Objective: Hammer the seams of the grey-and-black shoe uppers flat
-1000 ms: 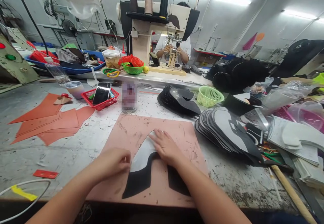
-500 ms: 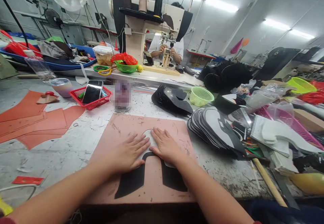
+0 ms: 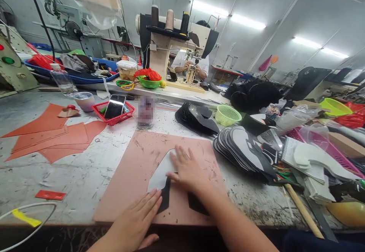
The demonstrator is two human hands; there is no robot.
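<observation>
**Flat work at lower ctr.: risks & counts**

At lower ctr. of frame we see the curved pc. [image 3: 160, 170], grey w/ black border, flat on the pink board [image 3: 122, 187]. The L hand [image 3: 137, 214], palm down, fingers straight and close together, covers its lower-left leg; the R hand [image 3: 186, 168], fingers spread wide, lies over its upper-right part. Neither grips anything we can see; how hard they press, we can't tell.

Risks, in our judgement: uneven push from the two hands could skew the pc. or ruck its grey face; a pull toward bottom of frame could run the leg past the board's near edge; a sideways knock could fan the grey-and-black stack [image 3: 242, 145], just beside the board's R edge.

Counts: curved pc., 1; board, 1; stacks, 2, incl. the black stack [image 3: 194, 117], R of ctr. (layers uncountable); orange sheets [image 3: 71, 134], at L, min. 3, overlapping; thread spools [image 3: 169, 20], upper ctr., 3; red basket [image 3: 118, 120], 1, w/ 1 phone [image 3: 115, 106].
</observation>
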